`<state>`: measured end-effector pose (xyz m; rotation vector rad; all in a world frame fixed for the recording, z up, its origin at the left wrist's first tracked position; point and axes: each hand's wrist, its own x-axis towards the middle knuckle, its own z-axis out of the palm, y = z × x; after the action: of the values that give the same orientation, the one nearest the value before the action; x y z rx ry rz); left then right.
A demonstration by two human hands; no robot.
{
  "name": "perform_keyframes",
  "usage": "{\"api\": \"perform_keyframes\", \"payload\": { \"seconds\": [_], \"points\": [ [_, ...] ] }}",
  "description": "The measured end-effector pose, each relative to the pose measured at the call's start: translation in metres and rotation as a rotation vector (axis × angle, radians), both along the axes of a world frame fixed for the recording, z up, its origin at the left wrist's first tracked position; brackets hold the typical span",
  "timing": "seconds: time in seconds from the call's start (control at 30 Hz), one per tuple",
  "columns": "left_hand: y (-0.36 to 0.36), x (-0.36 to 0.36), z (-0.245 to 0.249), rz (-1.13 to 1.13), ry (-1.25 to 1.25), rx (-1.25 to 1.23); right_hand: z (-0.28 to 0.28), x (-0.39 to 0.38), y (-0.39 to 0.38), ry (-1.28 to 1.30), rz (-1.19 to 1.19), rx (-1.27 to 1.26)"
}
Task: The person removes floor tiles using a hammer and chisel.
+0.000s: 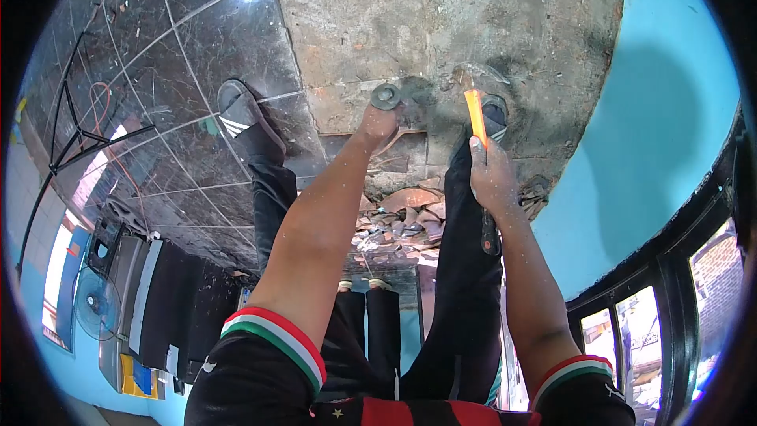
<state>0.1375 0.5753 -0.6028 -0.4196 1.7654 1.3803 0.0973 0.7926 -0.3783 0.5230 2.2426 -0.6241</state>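
Observation:
My left hand (380,125) is closed around a chisel (385,95), held low over the bare concrete. The chisel's round grey guard and striking end face up at me; its blade is hidden. In my right hand (493,173) is a hammer (475,114) with an orange handle and a black lower grip. The hammer's head is blurred by motion, a little to the right of the chisel and apart from it, near my right shoe (494,114). Both hands are between and in front of my spread legs.
Stripped concrete (363,24) lies ahead, with dark glossy tiles (197,47) to the left. Broken tile pieces (406,221) are heaped behind my hands. A blue wall (639,134) curves along the right. A black metal stand (79,138) and a fan (95,300) are at the left.

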Motion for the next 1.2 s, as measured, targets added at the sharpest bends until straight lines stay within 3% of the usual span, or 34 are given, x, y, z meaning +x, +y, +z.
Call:
{"api": "perform_keyframes", "payload": {
  "seconds": [0.1,0.2,0.3,0.4,0.43,0.5,0.53,0.57,0.63,0.67,0.73,0.8,0.93,0.97,1.07,1.1,1.17,1.2],
  "points": [
    [0.008,-0.009,0.009,0.023,-0.115,-0.012,0.001,-0.010,-0.004,0.058,-0.011,-0.037],
    [0.026,-0.018,0.011,-0.104,0.230,0.007,0.016,-0.035,-0.011,0.093,-0.029,-0.072],
    [0.039,-0.021,0.011,-0.249,0.183,-0.070,0.049,-0.075,-0.021,0.113,-0.106,-0.109],
    [0.038,-0.023,0.014,0.086,-0.134,0.185,0.078,-0.103,-0.023,0.229,-0.193,-0.184],
    [0.039,-0.026,0.019,-0.008,-0.085,0.093,0.082,-0.105,-0.023,0.281,-0.216,-0.216],
    [0.043,-0.034,0.028,-0.195,0.015,-0.094,0.075,-0.098,-0.032,0.348,-0.289,-0.228],
    [0.044,-0.033,0.026,-0.208,0.018,-0.073,0.068,-0.093,-0.035,0.384,-0.326,-0.235],
    [0.047,-0.032,0.025,-0.221,0.021,-0.051,0.054,-0.084,-0.030,0.417,-0.082,-0.122],
    [0.051,-0.031,0.025,-0.274,0.022,0.041,0.028,-0.065,-0.029,0.036,0.047,-0.022],
    [0.052,-0.031,0.026,-0.317,0.021,0.111,0.010,-0.054,-0.022,-0.070,0.198,-0.040],
    [0.059,-0.021,0.015,-0.320,0.119,0.121,-0.008,-0.036,-0.016,-0.134,0.283,-0.031],
    [0.066,-0.001,0.000,-0.242,0.314,0.000,-0.005,-0.028,-0.019,-0.018,0.182,-0.050],
    [0.057,-0.014,0.011,-0.321,0.112,0.000,0.004,-0.032,-0.010,0.038,0.032,-0.039],
    [0.056,-0.019,0.016,-0.240,-0.042,0.034,0.010,-0.038,-0.007,0.067,-0.025,-0.064],
    [0.060,-0.023,0.027,-0.199,0.042,-0.066,0.029,-0.057,-0.011,0.099,-0.177,-0.019],
    [0.060,-0.023,0.024,-0.244,0.051,-0.089,0.029,-0.053,-0.009,0.229,-0.152,-0.079],
    [0.062,-0.022,0.020,-0.335,0.066,-0.130,0.021,-0.034,-0.013,0.193,-0.086,-0.039],
    [0.064,-0.021,0.021,-0.265,0.038,-0.064,0.019,-0.028,-0.012,0.180,-0.052,-0.015]
  ]
}}
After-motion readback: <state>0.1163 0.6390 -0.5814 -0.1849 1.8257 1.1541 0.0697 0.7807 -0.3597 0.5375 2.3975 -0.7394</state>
